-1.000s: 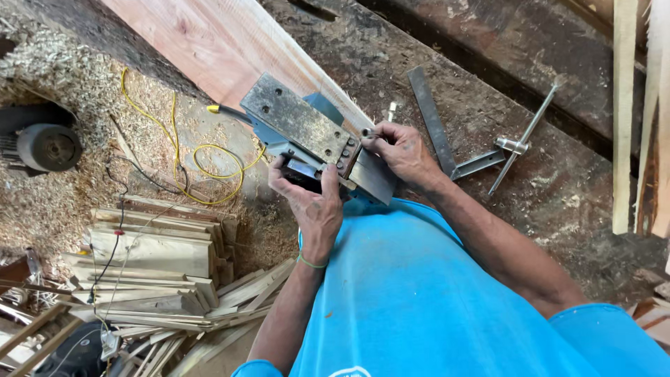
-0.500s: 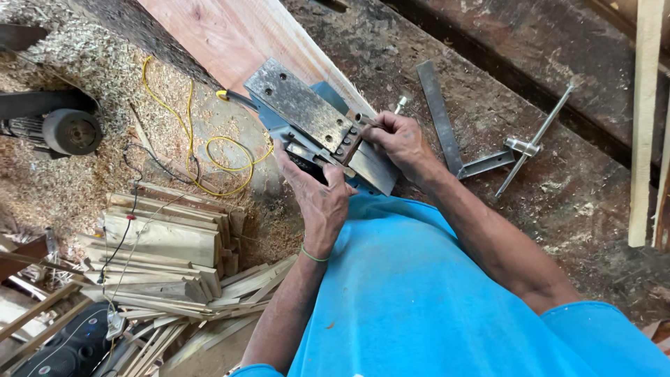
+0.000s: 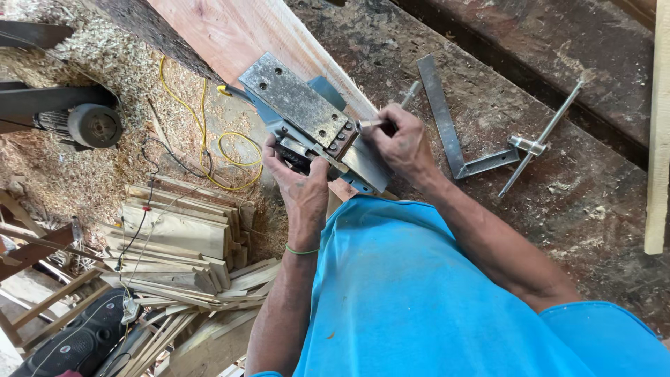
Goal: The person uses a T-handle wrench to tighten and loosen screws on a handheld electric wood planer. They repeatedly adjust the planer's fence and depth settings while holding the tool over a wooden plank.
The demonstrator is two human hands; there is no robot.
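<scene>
A: Status?

B: Planer (image 3: 293, 98) is laid sole-up on the plank (image 3: 237, 28), between both hands. Left hand (image 3: 301, 187) is wrapped around its body from below, fingers (image 3: 279, 162) closed tight on the housing. Right hand (image 3: 403, 143) is pinched on a thin key (image 3: 368, 123), whose tip is set at the bolts (image 3: 342, 137) just left of the fingertips.

A: Step?

B: Judged as bolt work at the blade clamp, mid-turn. Whether loosening or tightening cannot be told.

A: What's called for?

B: The key should be kept seated on the bolt head and the planer body braced against the twist.

A: Containers?

B: None are seen. Square (image 3: 447, 132) and rod (image 3: 541, 139) are laid loose, right of the right-hand knuckles. Cord (image 3: 230, 150) and offcuts (image 3: 181, 237) are left of the left-hand fingers.
</scene>
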